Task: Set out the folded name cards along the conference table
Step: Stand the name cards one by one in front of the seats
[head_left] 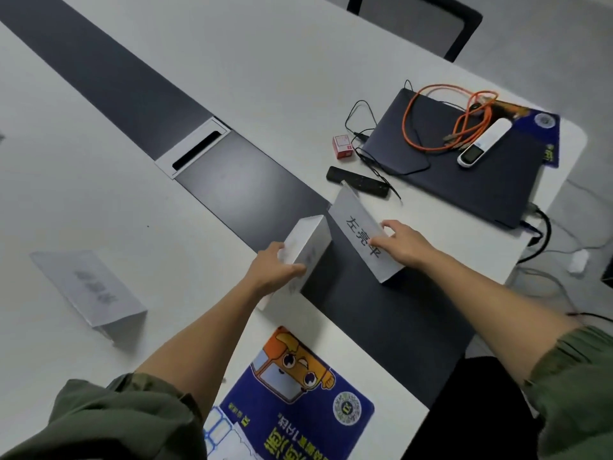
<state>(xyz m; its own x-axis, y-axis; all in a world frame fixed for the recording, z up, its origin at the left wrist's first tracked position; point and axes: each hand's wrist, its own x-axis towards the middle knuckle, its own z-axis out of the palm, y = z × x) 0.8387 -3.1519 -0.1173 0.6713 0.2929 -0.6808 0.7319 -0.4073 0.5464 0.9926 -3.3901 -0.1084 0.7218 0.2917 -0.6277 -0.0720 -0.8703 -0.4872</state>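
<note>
Right now: both hands are on cards; each holds one folded card by its near end, over the dark centre strip (232, 180) of the surface (298, 61).
Left hand (278, 270): fingers and thumb wrap the near end of the left name card (308, 240). Its print is too blurred to read.
Right hand (403, 244): fingertips pinch the near end of the right name card (348, 210), printed face up toward the camera.
Why held so: gripping at one end keeps the tent fold from collapsing and leaves the name visible for aiming (my read).
Readable text: the right name card says 左亮平, in black.
Third name card (89, 287): stands alone on the white part, well apart to the left. This one looks placed; its print is smeared.
Blue poster (298, 393): lies at the near edge and shows a cartoon box character, a round QR code and big yellow Chinese characters. They are upside down and cropped, so not readable.
Clutter, far right: closed dark laptop (464, 180) with an orange cable (411, 127) and a white handheld device (482, 142) on top. Beside it are a red box (342, 146) (label too small to read) and a black remote (358, 182).
Cable hatch (194, 147): set in the strip, farther up.
Progress: early; one card is out and two are in hand.
Risk: the remote sits just behind the right name card, so keep clear of it.
</note>
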